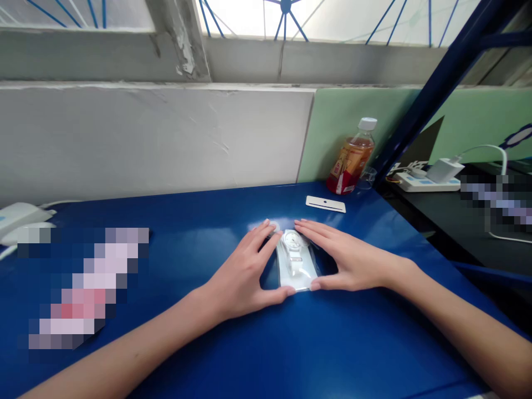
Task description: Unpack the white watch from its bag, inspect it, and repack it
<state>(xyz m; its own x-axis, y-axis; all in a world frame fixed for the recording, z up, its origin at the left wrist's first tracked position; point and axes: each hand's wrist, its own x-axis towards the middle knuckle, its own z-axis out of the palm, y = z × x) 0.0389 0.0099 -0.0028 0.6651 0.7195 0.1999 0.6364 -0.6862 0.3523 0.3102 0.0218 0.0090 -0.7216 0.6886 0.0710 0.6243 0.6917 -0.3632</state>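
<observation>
A white wristwatch in a clear plastic sleeve (294, 260) lies flat on the blue table (257, 354). My left hand (243, 271) rests on the table at the sleeve's left side, fingers stretched out, thumb touching its near edge. My right hand (343, 257) lies flat at the sleeve's right side, fingertips by the watch face and thumb at the near corner. Both hands frame the sleeve and press on its edges without gripping it.
A flat white card (326, 204) lies farther back on the table. A bottle of amber drink (351, 158) stands at the back right by a green partition. A white power strip with a charger (430, 176) sits on a dark desk at right. White wall behind.
</observation>
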